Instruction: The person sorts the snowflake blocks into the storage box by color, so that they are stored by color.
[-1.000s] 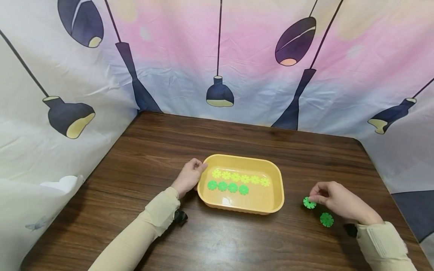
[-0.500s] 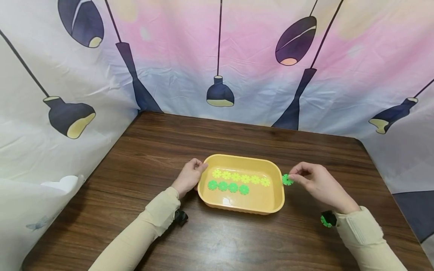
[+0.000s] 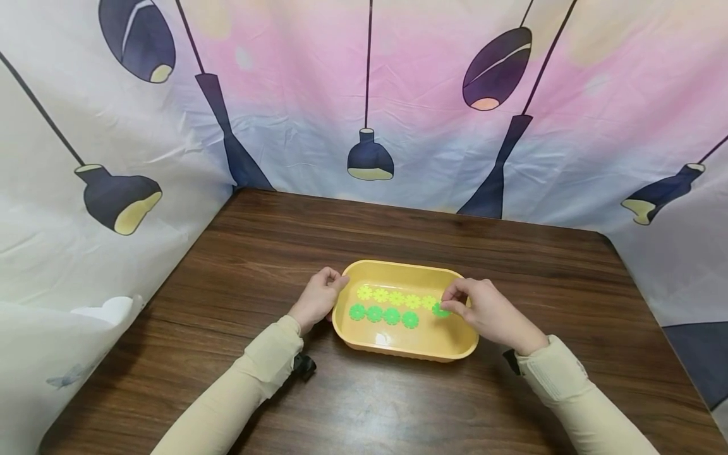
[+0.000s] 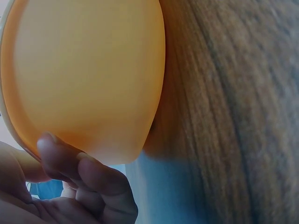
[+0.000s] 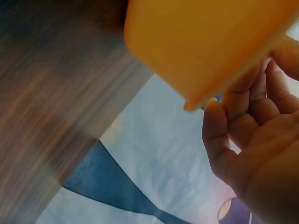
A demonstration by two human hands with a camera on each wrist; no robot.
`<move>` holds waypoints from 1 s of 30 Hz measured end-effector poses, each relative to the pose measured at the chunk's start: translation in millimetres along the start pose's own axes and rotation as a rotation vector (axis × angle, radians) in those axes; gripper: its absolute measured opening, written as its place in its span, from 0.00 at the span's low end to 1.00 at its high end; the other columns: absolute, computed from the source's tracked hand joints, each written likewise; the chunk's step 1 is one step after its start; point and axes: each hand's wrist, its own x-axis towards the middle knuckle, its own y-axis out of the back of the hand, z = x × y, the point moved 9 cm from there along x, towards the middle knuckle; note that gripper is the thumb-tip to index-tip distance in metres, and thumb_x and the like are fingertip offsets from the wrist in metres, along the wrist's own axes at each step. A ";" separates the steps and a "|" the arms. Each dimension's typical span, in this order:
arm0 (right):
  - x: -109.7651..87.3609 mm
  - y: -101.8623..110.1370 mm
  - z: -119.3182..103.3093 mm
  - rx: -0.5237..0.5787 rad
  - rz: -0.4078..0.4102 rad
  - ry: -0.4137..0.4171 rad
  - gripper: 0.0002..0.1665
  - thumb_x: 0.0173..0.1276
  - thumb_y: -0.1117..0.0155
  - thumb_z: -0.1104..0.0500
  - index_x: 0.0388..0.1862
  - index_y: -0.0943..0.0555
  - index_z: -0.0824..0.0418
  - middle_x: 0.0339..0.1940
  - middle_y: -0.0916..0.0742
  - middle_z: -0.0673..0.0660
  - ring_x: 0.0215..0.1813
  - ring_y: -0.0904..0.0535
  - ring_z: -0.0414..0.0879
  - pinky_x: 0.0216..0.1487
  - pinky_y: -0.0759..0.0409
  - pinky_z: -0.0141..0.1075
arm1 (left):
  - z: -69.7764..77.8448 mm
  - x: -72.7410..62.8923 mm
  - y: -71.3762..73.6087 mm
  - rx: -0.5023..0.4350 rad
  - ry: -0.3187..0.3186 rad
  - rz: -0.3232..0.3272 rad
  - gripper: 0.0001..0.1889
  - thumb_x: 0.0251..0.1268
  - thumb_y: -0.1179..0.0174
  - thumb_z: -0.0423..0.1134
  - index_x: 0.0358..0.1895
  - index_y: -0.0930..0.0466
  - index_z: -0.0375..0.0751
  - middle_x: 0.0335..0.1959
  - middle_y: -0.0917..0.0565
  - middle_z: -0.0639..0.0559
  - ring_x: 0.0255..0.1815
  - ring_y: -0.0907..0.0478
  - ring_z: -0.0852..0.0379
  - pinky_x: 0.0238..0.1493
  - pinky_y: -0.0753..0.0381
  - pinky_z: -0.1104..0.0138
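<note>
A yellow plastic tray point(image 3: 392, 339) stands on the table, its outer wall point(image 4: 93, 70) filling much of the left wrist view. My left hand point(image 3: 316, 297) grips its left rim, thumb on top and fingers outside. Over the tray's right part, my right hand point(image 3: 483, 309) pinches a green notched plastic disc point(image 3: 440, 309) between thumb and fingertips. Inside lie a row of yellow flower-shaped discs point(image 3: 396, 298) and, nearer me, a row of green notched discs point(image 3: 391, 316). The right hand partly covers the yellow row's right end. In the right wrist view, the tray wall hides the pinched disc.
The dark wood table point(image 3: 364, 404) extends around the tray on all sides. A printed cloth point(image 3: 307, 126) with hanging-lamp pictures stands behind it and at the sides. A black camera mount point(image 3: 304, 365) sits under the left wrist.
My right hand has carried the green disc leftward from the table, over the tray's right rim. Another green disc on the table is now hidden by the right forearm. The left hand stays put.
</note>
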 end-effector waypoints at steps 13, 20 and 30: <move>10.2 -20.6 -11.2 -0.206 -0.027 0.078 0.10 0.58 0.25 0.57 0.26 0.21 0.48 0.24 0.19 0.39 0.29 0.27 0.30 0.45 0.36 0.43 | 0.6 0.3 0.1 -0.007 0.006 0.010 0.11 0.76 0.49 0.43 0.40 0.33 0.36 0.20 0.29 0.48 0.10 0.34 0.60 0.12 0.33 0.68; 12.3 -28.7 -10.9 -0.244 -0.052 0.081 0.10 0.57 0.25 0.57 0.26 0.20 0.47 0.24 0.20 0.36 0.29 0.27 0.31 0.47 0.36 0.45 | -0.2 -0.1 -0.3 -0.001 0.009 0.012 0.11 0.76 0.50 0.43 0.41 0.33 0.37 0.19 0.29 0.48 0.10 0.34 0.60 0.12 0.33 0.68; 15.1 -36.3 -11.8 -0.272 -0.082 0.071 0.11 0.58 0.25 0.58 0.26 0.20 0.47 0.25 0.19 0.36 0.29 0.27 0.32 0.53 0.37 0.50 | -0.9 0.4 0.0 -0.005 0.010 0.012 0.11 0.76 0.49 0.42 0.41 0.33 0.37 0.21 0.28 0.48 0.10 0.33 0.60 0.12 0.33 0.69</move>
